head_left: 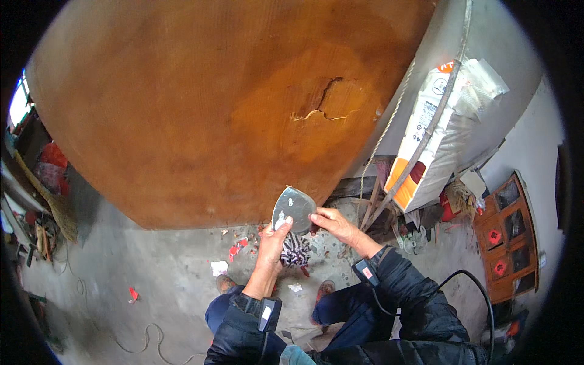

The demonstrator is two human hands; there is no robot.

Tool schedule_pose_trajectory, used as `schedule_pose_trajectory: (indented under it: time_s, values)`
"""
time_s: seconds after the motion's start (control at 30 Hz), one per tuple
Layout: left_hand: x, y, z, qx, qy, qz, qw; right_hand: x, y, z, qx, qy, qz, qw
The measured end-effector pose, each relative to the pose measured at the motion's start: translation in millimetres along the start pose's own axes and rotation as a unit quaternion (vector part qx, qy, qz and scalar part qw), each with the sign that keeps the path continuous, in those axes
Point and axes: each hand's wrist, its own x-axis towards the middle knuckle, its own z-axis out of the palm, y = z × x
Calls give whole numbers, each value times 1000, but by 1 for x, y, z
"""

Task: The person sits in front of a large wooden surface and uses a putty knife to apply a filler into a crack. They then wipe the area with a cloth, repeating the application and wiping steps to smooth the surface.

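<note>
A flat grey piece with a pointed top and rounded sides (298, 207), glossy like glass or a mirror shard, is held up between both hands. My left hand (272, 243) grips its lower left edge, thumb on the face. At its right edge my right hand (334, 225) pinches the rim with thumb and fingers. Below the piece, beside my left hand, a black-and-white striped cloth (295, 250) shows; whether that hand also holds it I cannot tell. A large orange-brown wooden panel (201, 121) rises in front, with a jagged crack (322, 111) at its upper right.
To the right a white-and-orange sack (426, 134) leans behind a long wooden pole (426, 134), near a twisted rope (392, 115). A brown wooden cabinet (493, 237) stands farther right. At left is a straw broom (58, 210). Red scraps (237, 248) and a thin cord (152, 340) lie on concrete.
</note>
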Motion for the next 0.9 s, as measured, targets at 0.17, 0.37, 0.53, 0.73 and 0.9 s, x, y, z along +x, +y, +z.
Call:
schedule_pose_trajectory:
  time_s: [0.17,0.37,0.53,0.73,0.9]
  values:
    - [5,4,-5,17,-17,27,999,4,-1,-6,64,167,-73,981]
    - [7,0,-7,42,-1,-19,999,28,-17,-71,299,284,-206,888]
    - [9,-1,-6,61,-13,-18,998,40,-20,-95,293,306,-220,879]
    - [7,-2,-3,47,-25,-27,998,45,-29,-98,303,352,-181,867]
    - [5,-3,1,36,-31,-32,998,38,-52,-117,270,349,-252,861]
